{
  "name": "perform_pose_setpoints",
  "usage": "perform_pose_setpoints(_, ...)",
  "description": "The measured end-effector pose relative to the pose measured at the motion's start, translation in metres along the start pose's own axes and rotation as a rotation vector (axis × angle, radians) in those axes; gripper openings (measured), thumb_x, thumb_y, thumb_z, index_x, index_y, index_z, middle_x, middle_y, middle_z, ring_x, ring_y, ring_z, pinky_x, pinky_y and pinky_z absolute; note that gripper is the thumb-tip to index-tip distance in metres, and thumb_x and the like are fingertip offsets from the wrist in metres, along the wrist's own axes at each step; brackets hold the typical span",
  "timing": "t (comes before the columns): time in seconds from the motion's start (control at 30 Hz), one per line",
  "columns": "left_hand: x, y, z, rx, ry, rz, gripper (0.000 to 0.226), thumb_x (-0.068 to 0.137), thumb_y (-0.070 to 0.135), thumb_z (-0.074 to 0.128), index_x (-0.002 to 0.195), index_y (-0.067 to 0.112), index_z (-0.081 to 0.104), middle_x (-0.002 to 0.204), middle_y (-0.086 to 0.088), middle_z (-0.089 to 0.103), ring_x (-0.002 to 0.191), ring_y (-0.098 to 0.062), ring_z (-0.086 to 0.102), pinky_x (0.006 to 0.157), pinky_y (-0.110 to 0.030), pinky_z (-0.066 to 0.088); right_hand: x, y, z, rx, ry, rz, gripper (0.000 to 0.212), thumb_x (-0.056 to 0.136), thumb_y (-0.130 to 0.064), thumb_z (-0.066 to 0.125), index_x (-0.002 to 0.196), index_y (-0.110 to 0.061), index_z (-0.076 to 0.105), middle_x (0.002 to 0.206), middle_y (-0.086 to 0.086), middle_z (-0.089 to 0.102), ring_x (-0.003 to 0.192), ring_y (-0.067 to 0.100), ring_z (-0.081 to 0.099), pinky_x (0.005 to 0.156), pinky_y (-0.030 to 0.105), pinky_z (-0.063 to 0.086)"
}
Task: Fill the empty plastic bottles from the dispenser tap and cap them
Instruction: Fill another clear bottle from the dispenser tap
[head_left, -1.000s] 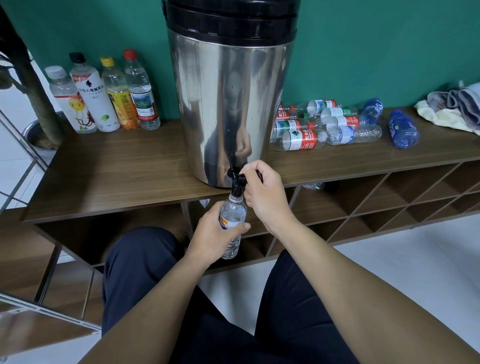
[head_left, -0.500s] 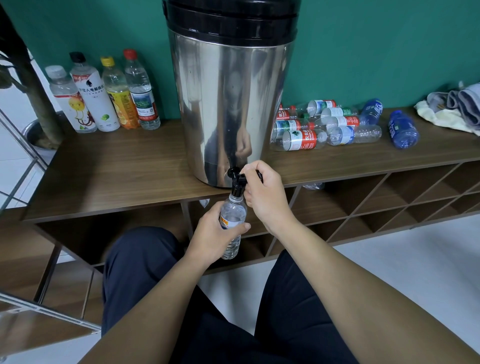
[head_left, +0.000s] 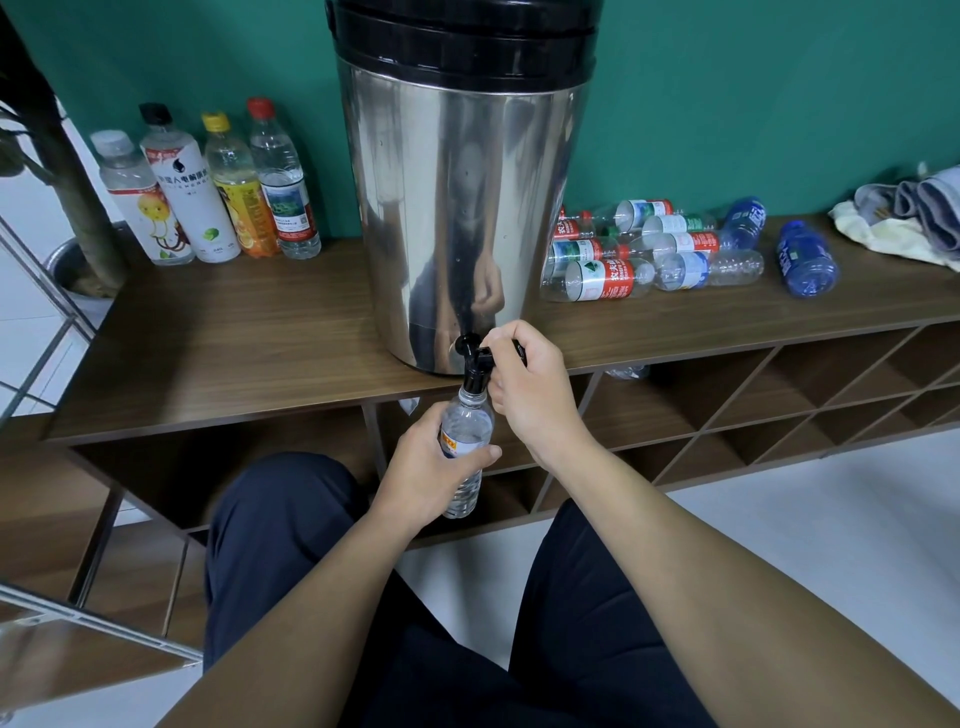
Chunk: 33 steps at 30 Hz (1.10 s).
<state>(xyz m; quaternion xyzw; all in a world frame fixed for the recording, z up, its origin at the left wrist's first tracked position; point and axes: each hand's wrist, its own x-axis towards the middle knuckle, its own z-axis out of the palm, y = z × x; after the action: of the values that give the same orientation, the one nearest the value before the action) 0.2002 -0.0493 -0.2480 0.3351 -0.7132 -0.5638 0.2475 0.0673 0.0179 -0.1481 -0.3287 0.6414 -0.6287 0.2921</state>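
Below the tap (head_left: 474, 364), left hand (head_left: 431, 473) wraps the clear bottle (head_left: 466, 447), thumb across its label, mouth up against the spout. Right hand (head_left: 530, 395) at 1 o'clock, fingers curled round the tap lever. Steel dispenser (head_left: 462, 208) at 12 on the wooden shelf (head_left: 249, 353); empty bottles (head_left: 649, 249) lying at 2 o'clock.

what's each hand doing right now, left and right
Left hand: closed round the clear bottle, holding it under the tap.
Right hand: closed on the tap's black lever.
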Motion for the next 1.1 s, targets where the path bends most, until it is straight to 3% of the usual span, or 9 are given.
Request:
perform_pose_setpoints(0.3, -0.0001, -0.0009, -0.0004, 0.008, -0.004, -0.005, 0.051, 0.085, 0.029, 0.099, 0.127, 0.033, 0.07, 0.114, 0.014, 0.081, 0.107, -0.006, 0.077, 0.105, -0.044, 0.061, -0.0008, 0.0001, 0.0001, 0.007, 0.0, 0.006, 0.027, 0.115, -0.028, 0.056, 0.09, -0.019, 0.06, 0.059, -0.008, 0.041, 0.054, 0.011, 0.036, 0.052, 0.028, 0.032)
perform_pose_setpoints(0.7, 0.0003, 0.0001, 0.0004, 0.017, -0.007, -0.033, 0.056, 0.084, 0.033, 0.099, 0.131, 0.036, 0.068, 0.117, 0.02, 0.079, 0.107, 0.002, 0.074, 0.101, -0.031, 0.059, -0.0036, -0.0019, 0.0004, 0.009, 0.0, 0.013, 0.025, 0.115, -0.027, 0.057, 0.091, -0.021, 0.061, 0.056, -0.013, 0.042, 0.051, 0.009, 0.037, 0.051, 0.027, 0.032)
perform_pose_setpoints(1.1, 0.0003, -0.001, 0.0003, 0.009, -0.007, -0.032, 0.054, 0.084, 0.032, 0.099, 0.129, 0.038, 0.068, 0.116, 0.018, 0.08, 0.107, -0.002, 0.076, 0.105, -0.037, 0.06, -0.0032, -0.0001, 0.0004, 0.034, -0.011, 0.024, 0.025, 0.114, -0.028, 0.057, 0.09, -0.024, 0.062, 0.056, -0.008, 0.039, 0.051, 0.012, 0.034, 0.051, 0.029, 0.03)
